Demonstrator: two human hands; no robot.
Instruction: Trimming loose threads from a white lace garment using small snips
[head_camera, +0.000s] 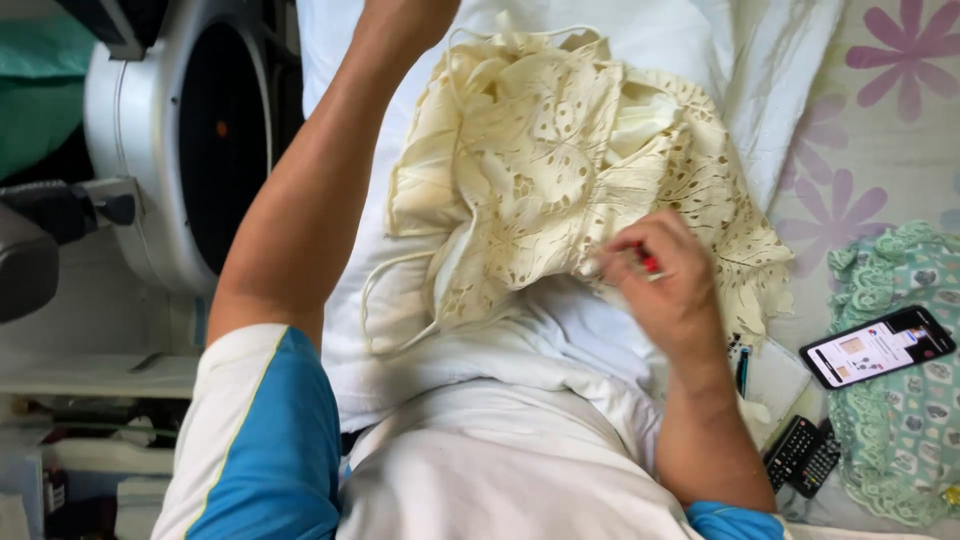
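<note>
Pinching the lower edge of the cream lace garment (560, 170), your right hand (665, 275) has its fingers drawn together on the fabric, and something small and red shows between the fingertips; it is too small to say what it is. Your left arm reaches up along the garment's left side and its hand runs out of the top of the picture, so you cannot tell from here whether that hand is spread or gripping.

The garment lies bunched and crumpled on the white bedding (520, 340) in front of you, with thin cords trailing off its lower left. It is not flat and not folded: the layers overlap unevenly and the scalloped hem hangs loose to the right. As a judgement, the work on the garment looks early or midway, since only one spot on its edge is in hand and the rest of the cloth lies unsorted.

To your right, on the flowered sheet (890, 150), a phone (878, 347) with a lit screen rests on a green lace-edged cloth (900, 440), and two dark remotes (803, 455) lie just beside your right forearm. A white fan (175, 140) stands to the left, well apart from the garment.
</note>
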